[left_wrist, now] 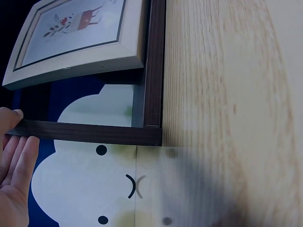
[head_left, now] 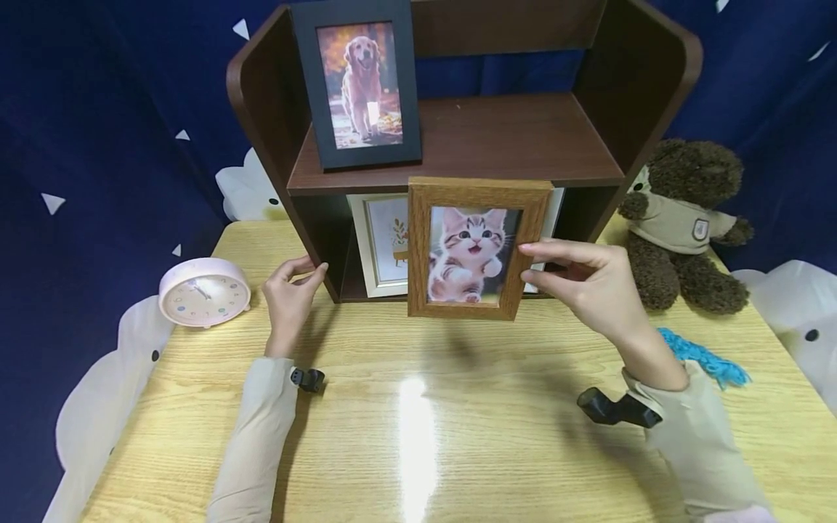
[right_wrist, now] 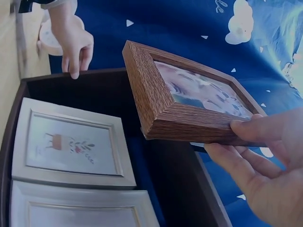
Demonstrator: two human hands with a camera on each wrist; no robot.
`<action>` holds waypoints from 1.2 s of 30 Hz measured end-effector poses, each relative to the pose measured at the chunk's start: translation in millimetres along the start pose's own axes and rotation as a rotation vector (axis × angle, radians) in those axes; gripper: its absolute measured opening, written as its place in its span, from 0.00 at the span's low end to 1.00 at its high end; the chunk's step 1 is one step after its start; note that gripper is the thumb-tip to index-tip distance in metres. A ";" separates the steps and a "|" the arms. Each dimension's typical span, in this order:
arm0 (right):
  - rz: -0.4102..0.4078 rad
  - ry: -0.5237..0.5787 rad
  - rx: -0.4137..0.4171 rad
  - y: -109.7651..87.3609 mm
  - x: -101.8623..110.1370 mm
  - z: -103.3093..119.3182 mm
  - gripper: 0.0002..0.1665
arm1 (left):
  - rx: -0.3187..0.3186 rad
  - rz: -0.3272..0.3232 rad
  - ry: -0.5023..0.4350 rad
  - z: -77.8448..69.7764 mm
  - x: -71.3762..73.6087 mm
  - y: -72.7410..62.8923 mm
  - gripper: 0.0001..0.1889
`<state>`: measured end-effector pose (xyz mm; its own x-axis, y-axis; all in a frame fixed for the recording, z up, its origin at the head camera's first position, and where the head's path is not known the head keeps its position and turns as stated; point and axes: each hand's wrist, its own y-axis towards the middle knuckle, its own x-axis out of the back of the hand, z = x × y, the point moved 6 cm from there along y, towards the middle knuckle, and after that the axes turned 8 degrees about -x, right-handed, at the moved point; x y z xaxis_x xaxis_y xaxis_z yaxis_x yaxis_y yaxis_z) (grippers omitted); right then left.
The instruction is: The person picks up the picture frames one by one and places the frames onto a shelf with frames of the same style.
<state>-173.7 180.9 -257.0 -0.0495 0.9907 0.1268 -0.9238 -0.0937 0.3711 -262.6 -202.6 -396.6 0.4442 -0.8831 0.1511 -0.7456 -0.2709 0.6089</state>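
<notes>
My right hand [head_left: 591,287] pinches the right edge of a brown wooden photo frame [head_left: 418,250] with a kitten picture, thumb on one face and fingers behind. The frame is held up in front of the lower compartment of a dark brown shelf [head_left: 510,138]. It overlaps a cream photo frame [head_left: 369,247] with a plant drawing, which stands inside; a white photo frame [right_wrist: 28,196] stands beside that one in the right wrist view. My left hand [head_left: 290,294] grips the front edge of the shelf's left side panel [left_wrist: 90,131] between thumb and fingers.
A dark photo frame [head_left: 410,94] with a dog picture leans on the upper shelf at left. A pink round clock [head_left: 205,290] stands on the wooden table [head_left: 353,436] at left. To the right are a brown teddy bear [head_left: 693,174] and a blue braided bundle [head_left: 702,356].
</notes>
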 end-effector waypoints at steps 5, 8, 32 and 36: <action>-0.020 0.025 0.002 4.5 7.0 7.7 0.25 | 0.010 0.010 -0.002 -3.4 -0.2 0.7 0.12; -0.036 0.022 -0.001 8.3 11.8 11.2 0.24 | 0.005 0.014 0.000 -17.0 0.6 0.4 0.11; 0.012 0.112 0.132 44.2 36.8 40.0 0.19 | 0.008 0.041 0.008 -38.8 1.3 0.5 0.11; 0.008 0.100 0.158 47.8 38.7 45.2 0.18 | 0.009 0.040 0.013 -38.6 1.7 0.2 0.11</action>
<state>-202.6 210.3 -192.8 -0.1017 0.9939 0.0415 -0.8525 -0.1086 0.5113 -242.8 -189.4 -366.1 0.4203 -0.8884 0.1848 -0.7673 -0.2393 0.5949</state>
